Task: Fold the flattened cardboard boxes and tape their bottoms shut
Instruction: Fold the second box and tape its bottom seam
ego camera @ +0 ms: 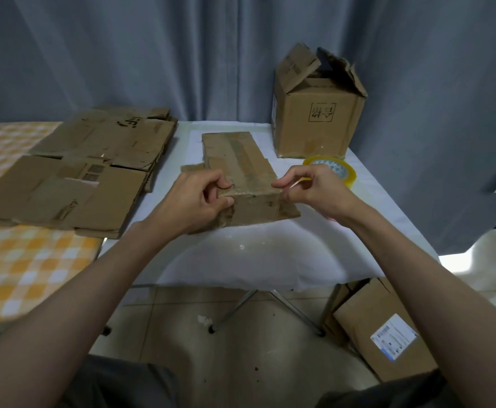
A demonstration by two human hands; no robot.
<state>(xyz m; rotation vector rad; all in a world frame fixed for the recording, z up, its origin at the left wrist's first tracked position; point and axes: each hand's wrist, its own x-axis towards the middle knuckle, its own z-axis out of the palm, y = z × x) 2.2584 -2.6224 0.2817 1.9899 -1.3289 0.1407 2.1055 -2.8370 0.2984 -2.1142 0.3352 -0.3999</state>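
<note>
A: What are the fingers doing?

B: The left hand (pixel 195 198) curls its fingers (pixel 221 184) over the near left corner of the long, low brown cardboard box (pixel 242 169), thumb against the end face, pressing there. The right hand (pixel 311 187) pinches something thin at the near right corner; it looks like the end of a clear tape strip lying across that edge, though the tape itself is hard to make out.

A: And the box?

B: It sits on the white-covered tabletop (pixel 270 254), folded up, bottom upward, with shiny tape along its seam. The yellow-rimmed roll of clear tape (pixel 333 167) lies just beyond the right hand.

A: So how far along is the job?

B: I'd judge this box nearly sealed. A taller brown cardboard box (pixel 314 122) stands finished-looking at the far right corner, top flaps loose. But the stack of flattened brown cardboard sheets (pixel 73 169) on the left, over the orange checked cloth (pixel 20 266), is untouched, so most folding remains. Another labelled brown carton (pixel 379 328) lies on the floor; I cannot tell whether it counts.
</note>
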